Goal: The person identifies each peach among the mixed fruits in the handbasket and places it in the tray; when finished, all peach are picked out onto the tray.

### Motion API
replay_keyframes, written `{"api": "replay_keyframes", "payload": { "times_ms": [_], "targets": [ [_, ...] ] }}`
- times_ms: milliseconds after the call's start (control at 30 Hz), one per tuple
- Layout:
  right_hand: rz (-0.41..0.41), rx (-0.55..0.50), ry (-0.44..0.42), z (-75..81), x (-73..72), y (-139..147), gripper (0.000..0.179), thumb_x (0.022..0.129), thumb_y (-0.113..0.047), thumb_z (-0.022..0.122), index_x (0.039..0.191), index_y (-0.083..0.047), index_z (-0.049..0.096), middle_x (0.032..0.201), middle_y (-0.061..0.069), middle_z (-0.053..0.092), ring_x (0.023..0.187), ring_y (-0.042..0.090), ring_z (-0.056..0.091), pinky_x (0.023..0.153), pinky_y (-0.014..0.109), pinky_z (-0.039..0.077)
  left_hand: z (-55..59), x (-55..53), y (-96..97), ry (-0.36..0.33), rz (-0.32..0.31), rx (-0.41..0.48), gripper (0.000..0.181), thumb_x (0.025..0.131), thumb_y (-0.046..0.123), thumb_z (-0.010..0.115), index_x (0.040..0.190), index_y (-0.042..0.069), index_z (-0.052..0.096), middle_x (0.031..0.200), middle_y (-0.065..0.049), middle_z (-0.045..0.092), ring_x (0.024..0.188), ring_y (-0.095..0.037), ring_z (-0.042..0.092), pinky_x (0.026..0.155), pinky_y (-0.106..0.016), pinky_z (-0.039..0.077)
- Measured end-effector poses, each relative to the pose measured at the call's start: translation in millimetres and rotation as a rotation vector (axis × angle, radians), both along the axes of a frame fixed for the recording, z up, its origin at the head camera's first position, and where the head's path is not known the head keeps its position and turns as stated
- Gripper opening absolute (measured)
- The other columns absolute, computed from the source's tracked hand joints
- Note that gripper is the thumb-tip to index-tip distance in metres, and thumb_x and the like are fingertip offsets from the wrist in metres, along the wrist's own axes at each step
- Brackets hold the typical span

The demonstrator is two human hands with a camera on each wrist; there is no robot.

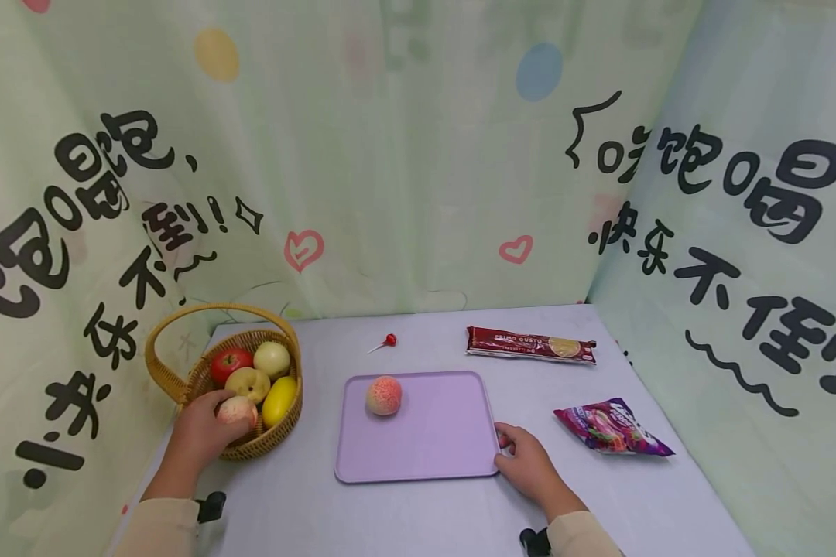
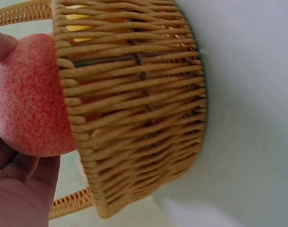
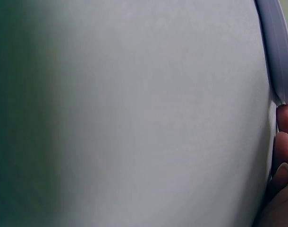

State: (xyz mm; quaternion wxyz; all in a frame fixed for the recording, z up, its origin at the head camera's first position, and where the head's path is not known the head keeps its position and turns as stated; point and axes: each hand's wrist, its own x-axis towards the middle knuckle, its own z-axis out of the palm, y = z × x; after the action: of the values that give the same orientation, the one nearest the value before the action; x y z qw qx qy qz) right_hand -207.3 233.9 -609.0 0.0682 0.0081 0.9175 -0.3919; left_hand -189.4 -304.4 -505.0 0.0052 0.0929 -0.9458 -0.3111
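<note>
My left hand (image 1: 205, 433) grips a pinkish peach (image 1: 237, 411) at the near side of the wicker basket (image 1: 294, 398). In the left wrist view the thumb and fingers lie around the peach (image 2: 33, 101), beside the woven rim. Around it in the basket are a red fruit (image 1: 230, 363), a pale round fruit (image 1: 272, 360), a yellowish apple-like fruit (image 1: 248, 384) and a yellow lemon (image 1: 279, 402). My right hand (image 1: 529, 464) pinches the right edge of a purple tray (image 1: 425, 441); another peach (image 1: 384, 395) sits at the tray's upper left.
Behind the tray lie a small red-headed lollipop (image 1: 390, 340) and a long dark red spaghetti pack (image 1: 529, 346). A purple snack bag (image 1: 615, 428) rests to the right on the white table (image 1: 390, 518). Printed curtains (image 1: 418, 193) close in the back and sides.
</note>
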Motion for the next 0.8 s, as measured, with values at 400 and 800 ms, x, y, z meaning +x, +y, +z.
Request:
{"api": "replay_keyframes", "payload": {
  "times_ms": [400,800],
  "targets": [
    [-0.008,-0.004,-0.012,1.7,1.2,-1.6,0.060,0.084,-0.006,0.071,0.142,0.000,0.057,0.103,0.002,0.061,0.098,0.021,0.052,0.086,0.038,0.049,12.4,-1.1,19.9,0.139,-0.001,0.001,0.076,0.082,0.045,0.083,0.141,0.005,0.057,0.138,-0.025,0.059,0.115,-0.042,0.057,0.097,-0.061,0.052],
    [-0.009,0.000,-0.017,-0.2,2.1,-2.0,0.059,0.086,-0.008,0.072,0.143,-0.002,0.057,0.105,0.002,0.061,0.101,0.021,0.053,0.091,0.040,0.051,22.2,-4.8,50.1,0.298,-0.090,0.039,0.061,0.084,0.036,0.083,0.133,0.006,0.062,0.133,-0.019,0.064,0.112,-0.035,0.061,0.092,-0.054,0.052]
  ]
}}
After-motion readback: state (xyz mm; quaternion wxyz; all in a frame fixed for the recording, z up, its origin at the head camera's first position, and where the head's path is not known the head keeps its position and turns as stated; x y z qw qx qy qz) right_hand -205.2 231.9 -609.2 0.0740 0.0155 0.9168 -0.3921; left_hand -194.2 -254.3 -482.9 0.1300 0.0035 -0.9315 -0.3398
